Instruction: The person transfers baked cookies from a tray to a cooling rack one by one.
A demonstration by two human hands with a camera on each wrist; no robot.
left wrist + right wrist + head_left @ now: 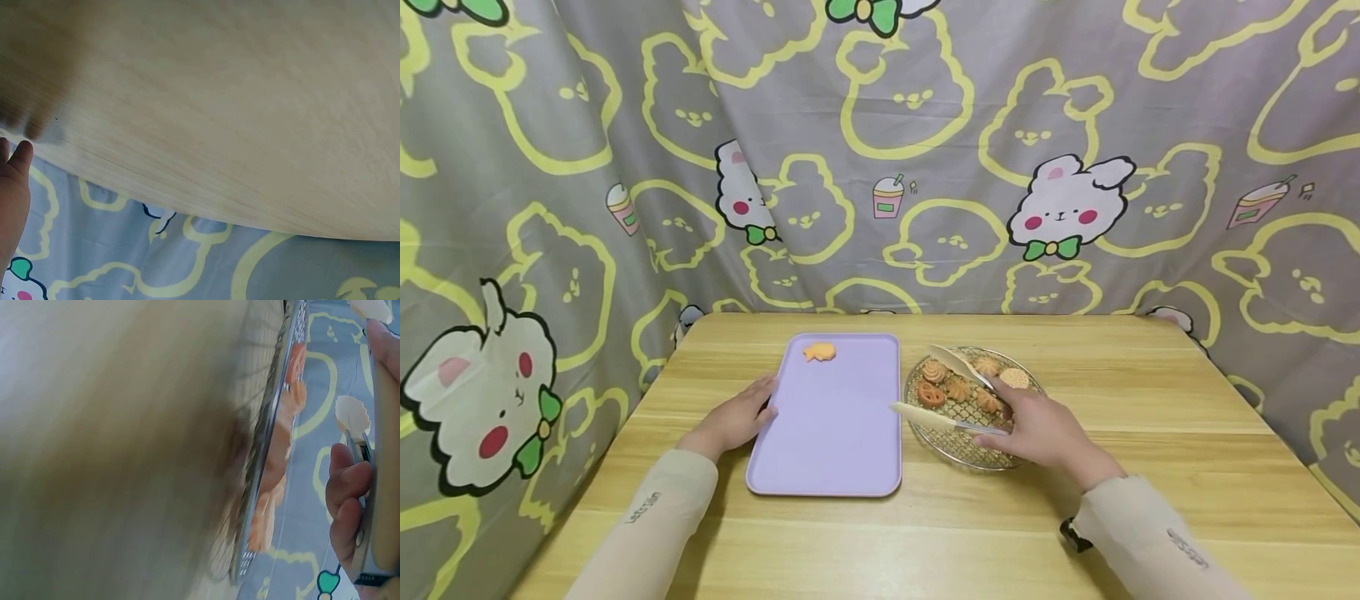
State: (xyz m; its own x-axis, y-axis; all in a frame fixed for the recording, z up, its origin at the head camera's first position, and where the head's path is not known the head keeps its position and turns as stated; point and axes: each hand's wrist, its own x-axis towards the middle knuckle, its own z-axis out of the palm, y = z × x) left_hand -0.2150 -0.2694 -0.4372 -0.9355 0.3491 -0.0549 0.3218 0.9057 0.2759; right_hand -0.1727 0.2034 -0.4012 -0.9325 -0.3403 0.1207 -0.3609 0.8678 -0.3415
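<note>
At the left edge of a purple rectangular tray, my left hand rests with its fingertips by the rim. An orange fish-shaped cracker lies in the tray's far left corner. My right hand holds tongs with cream tips, spread apart over a round wire basket. No food shows between the tips. The basket contains several cookies, among them a pretzel-shaped one, a swirled one and a round pale one. In the right wrist view, the hand's fingers curl around the tongs.
Tray and basket stand side by side on a wooden table. Behind and to the left hangs a grey patterned curtain. A dark band shows at the right wrist.
</note>
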